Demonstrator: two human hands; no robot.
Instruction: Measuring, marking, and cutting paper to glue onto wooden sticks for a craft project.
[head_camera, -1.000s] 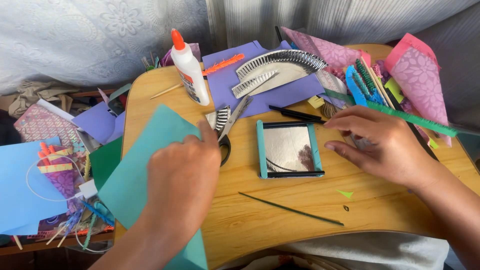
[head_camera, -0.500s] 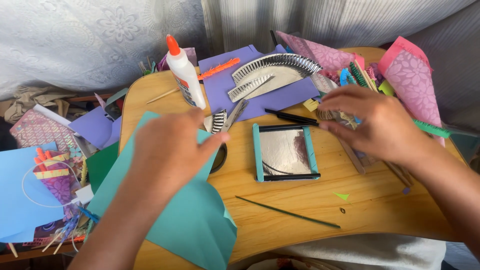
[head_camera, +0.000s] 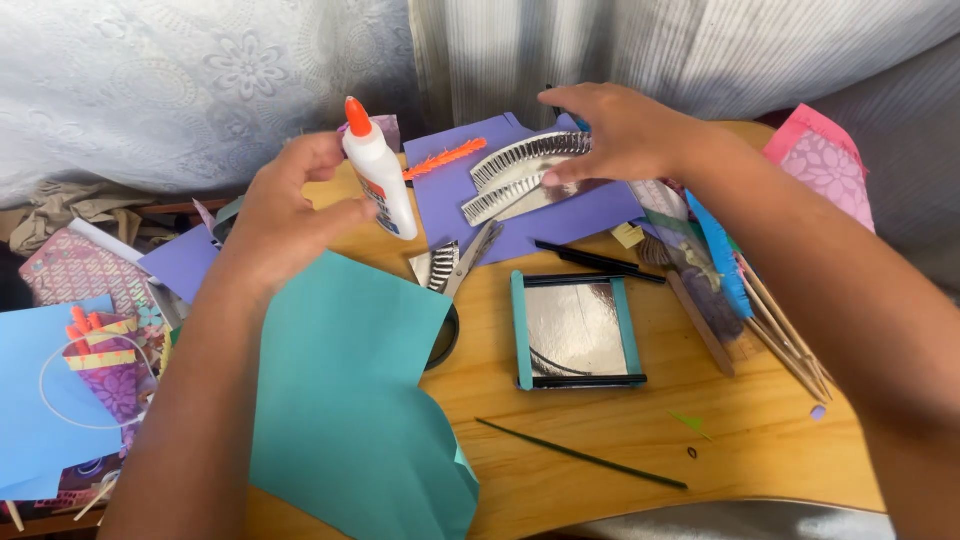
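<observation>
White glue bottle (head_camera: 379, 178), orange cap, small label, table's far edge

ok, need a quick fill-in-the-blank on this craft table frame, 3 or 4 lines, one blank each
1. The left hand grips a white glue bottle whose cap is ____.
2. The right hand rests on the cut silver paper plate, which lies on a sheet of ____ paper.
3. The small foil square has a teal strip on its left and right edges and a ____ strip along the bottom.
4. The big sheet under the left forearm is ____ paper.

Missing words: orange; purple; black; teal
</observation>
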